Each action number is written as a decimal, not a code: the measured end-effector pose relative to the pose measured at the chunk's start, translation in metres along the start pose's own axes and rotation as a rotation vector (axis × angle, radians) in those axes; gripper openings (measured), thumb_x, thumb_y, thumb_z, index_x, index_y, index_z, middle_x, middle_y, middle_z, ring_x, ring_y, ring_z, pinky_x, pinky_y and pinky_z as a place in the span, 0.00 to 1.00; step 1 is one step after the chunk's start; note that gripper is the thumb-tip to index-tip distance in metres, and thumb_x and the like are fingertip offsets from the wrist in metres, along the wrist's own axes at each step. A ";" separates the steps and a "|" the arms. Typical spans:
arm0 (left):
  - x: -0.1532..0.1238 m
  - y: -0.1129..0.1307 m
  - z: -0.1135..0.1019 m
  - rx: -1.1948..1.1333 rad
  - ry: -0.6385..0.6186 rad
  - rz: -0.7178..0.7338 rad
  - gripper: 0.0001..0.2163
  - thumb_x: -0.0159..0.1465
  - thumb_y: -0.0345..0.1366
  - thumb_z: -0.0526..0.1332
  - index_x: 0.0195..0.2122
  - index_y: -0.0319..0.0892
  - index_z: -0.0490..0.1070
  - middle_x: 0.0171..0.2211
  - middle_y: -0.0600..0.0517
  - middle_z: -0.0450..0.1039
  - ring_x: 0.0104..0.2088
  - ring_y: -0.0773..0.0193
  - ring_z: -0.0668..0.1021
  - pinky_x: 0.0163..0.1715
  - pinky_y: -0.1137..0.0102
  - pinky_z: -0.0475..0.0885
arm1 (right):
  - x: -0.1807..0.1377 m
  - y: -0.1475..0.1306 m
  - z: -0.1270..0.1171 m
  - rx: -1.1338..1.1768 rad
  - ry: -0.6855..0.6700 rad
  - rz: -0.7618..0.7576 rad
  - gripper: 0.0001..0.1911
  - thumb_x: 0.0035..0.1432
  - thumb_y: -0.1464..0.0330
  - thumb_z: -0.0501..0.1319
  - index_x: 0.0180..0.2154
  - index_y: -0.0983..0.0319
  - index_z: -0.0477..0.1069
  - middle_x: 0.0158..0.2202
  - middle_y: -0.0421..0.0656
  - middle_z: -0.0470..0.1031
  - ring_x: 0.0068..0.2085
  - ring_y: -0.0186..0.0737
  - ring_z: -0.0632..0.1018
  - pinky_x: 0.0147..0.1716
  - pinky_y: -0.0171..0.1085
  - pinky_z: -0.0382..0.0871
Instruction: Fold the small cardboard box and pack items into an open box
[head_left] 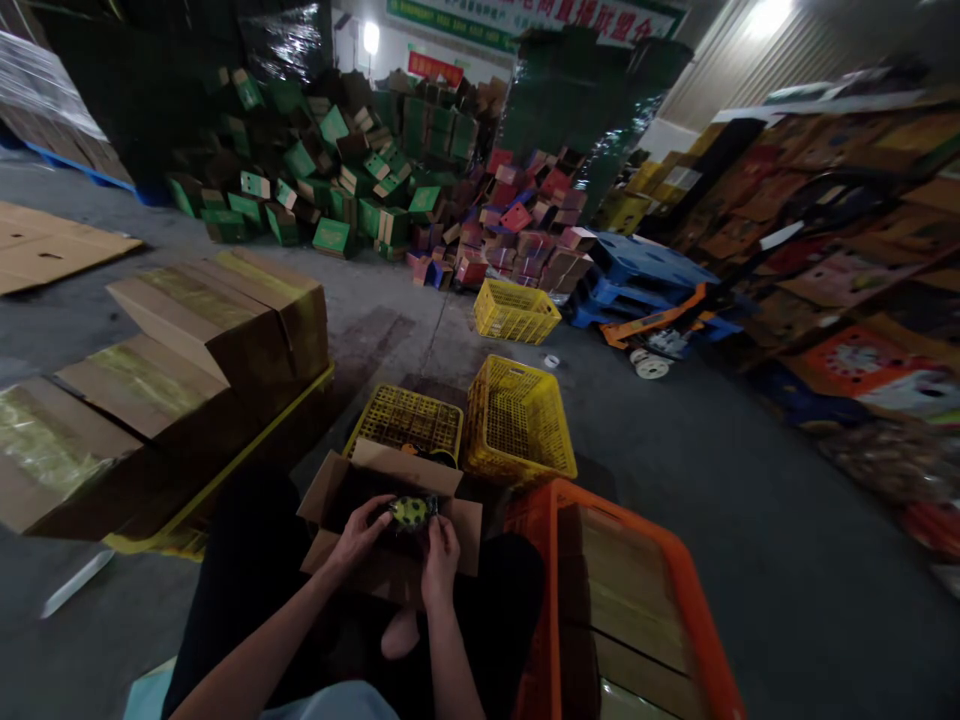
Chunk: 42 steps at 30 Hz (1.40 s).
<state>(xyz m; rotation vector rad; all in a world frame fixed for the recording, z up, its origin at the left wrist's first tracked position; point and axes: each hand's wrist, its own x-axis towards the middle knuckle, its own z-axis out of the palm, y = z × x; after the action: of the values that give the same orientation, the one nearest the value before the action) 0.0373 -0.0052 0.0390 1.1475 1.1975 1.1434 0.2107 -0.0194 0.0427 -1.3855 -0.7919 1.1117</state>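
Note:
Between my two hands is a small yellow-green packet with dark spots (411, 513), shiny and black at its right end; what it contains I cannot make out. My left hand (361, 533) pinches its left end with thumb and fingers. At the opposite end the fingers of my right hand (441, 553) close on the dark edge. Both hands are over an open cardboard box (405, 462) between my knees, its flaps folded outward. The inside of the box is dark and largely hidden by my hands.
Yellow crates (517, 415) stand just beyond the box. An orange crate (551, 570) with taped cartons is at my right knee. Taped cardboard boxes (225, 310) lie at left. Farther off are heaped green boxes (330, 235), blue pallets (645, 262) and an orange pallet jack (656, 325).

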 end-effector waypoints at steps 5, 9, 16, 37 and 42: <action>0.000 0.005 0.000 0.017 0.009 -0.013 0.25 0.60 0.54 0.63 0.50 0.40 0.75 0.47 0.44 0.79 0.50 0.49 0.78 0.52 0.59 0.72 | 0.002 0.003 0.001 0.026 -0.002 0.017 0.21 0.55 0.48 0.61 0.37 0.58 0.77 0.37 0.44 0.82 0.40 0.48 0.80 0.39 0.41 0.75; 0.000 0.006 0.002 0.005 0.032 -0.031 0.25 0.60 0.55 0.63 0.49 0.40 0.75 0.44 0.45 0.80 0.46 0.51 0.79 0.48 0.62 0.74 | 0.004 0.008 0.000 0.083 -0.009 0.039 0.20 0.55 0.50 0.62 0.37 0.59 0.75 0.37 0.45 0.81 0.39 0.46 0.80 0.39 0.41 0.75; 0.002 0.002 0.002 0.014 0.048 -0.012 0.23 0.61 0.55 0.62 0.46 0.40 0.76 0.42 0.46 0.80 0.44 0.53 0.79 0.46 0.63 0.74 | 0.003 0.005 0.001 0.143 -0.031 0.079 0.18 0.55 0.52 0.64 0.37 0.60 0.73 0.36 0.44 0.80 0.38 0.45 0.80 0.39 0.41 0.76; -0.001 0.001 0.003 0.016 0.008 0.011 0.27 0.58 0.51 0.67 0.53 0.39 0.74 0.50 0.42 0.78 0.52 0.48 0.78 0.55 0.58 0.70 | 0.006 0.015 -0.001 0.279 -0.044 0.153 0.16 0.52 0.54 0.69 0.36 0.58 0.75 0.36 0.42 0.81 0.37 0.44 0.80 0.35 0.38 0.74; 0.001 -0.002 0.003 0.004 0.021 -0.011 0.26 0.57 0.52 0.67 0.50 0.39 0.75 0.48 0.43 0.79 0.50 0.49 0.78 0.54 0.59 0.71 | 0.005 0.013 -0.001 0.279 -0.033 0.165 0.15 0.52 0.55 0.69 0.35 0.59 0.75 0.34 0.41 0.79 0.36 0.42 0.79 0.35 0.37 0.74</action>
<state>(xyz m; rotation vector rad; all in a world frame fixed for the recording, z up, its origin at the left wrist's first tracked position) 0.0401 -0.0049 0.0371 1.1327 1.2216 1.1476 0.2119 -0.0169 0.0288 -1.2147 -0.5284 1.3221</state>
